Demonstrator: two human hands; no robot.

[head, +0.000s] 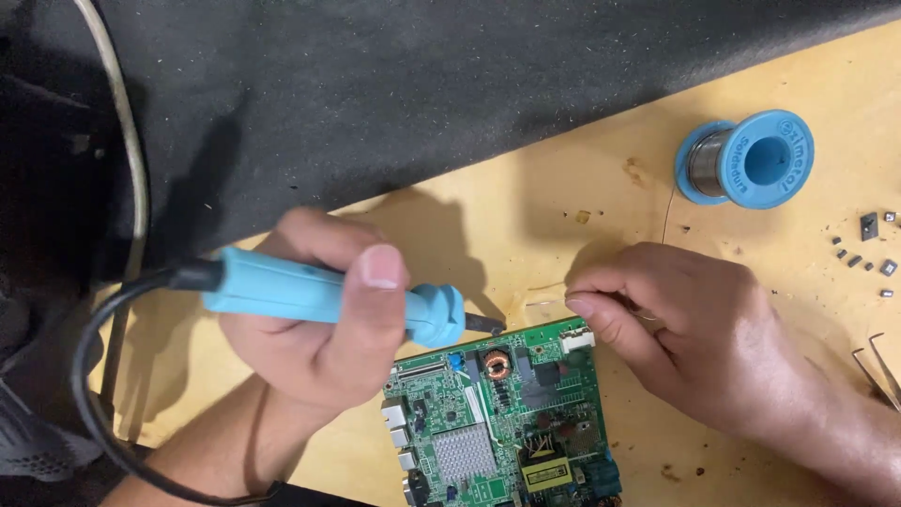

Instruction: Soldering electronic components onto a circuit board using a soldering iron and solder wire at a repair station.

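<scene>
A: What do my 2 hands hold?
B: My left hand (319, 319) grips the iron (319, 291), tip at the board's (497, 413) top edge. My right hand (676, 319) pinches solder wire (544, 302) beside it.

A blue-handled soldering iron (319, 293) lies nearly level, its dark tip just above the green circuit board's (502, 418) top edge. Thin solder wire (544, 302) reaches toward that same edge.
</scene>
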